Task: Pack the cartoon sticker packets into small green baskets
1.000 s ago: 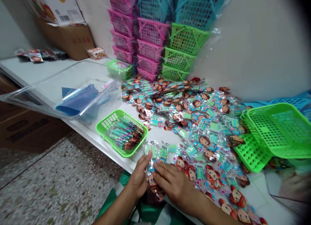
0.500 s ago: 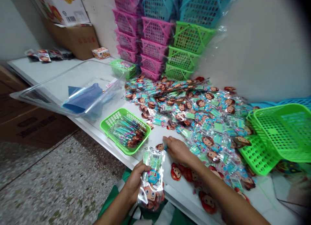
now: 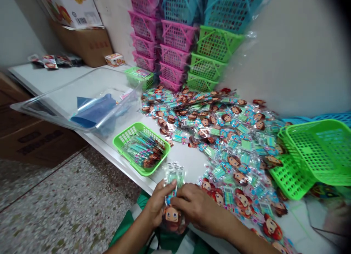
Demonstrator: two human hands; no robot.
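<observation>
Over the table's front edge, my left hand [image 3: 155,202] is closed around a small stack of clear plastic packets [image 3: 172,214], its thumb across the front. Each shows green sticks at the top and a cartoon head at the bottom. My right hand [image 3: 201,208] is on the stack's right side, fingers curled and pinching at the packets; its fingertips are partly hidden. Just beyond my hands, a green basket [image 3: 117,141] holds several similar packets in a row. A wide pile of packets [image 3: 219,131] spreads to the right, with red-haired heads [image 3: 242,199] nearest my right forearm.
Pink baskets [image 3: 175,56] and green baskets [image 3: 207,65] are stacked by the wall under blue ones [image 3: 227,12]. More green baskets [image 3: 318,151] sit at the right. A clear tub [image 3: 55,87] with blue sheets [image 3: 94,109] juts past the table's left edge.
My right hand has come back from the table to the stack in my left hand, and the packet it was touching has left the tabletop. The red-haired packets at the right have shifted.
</observation>
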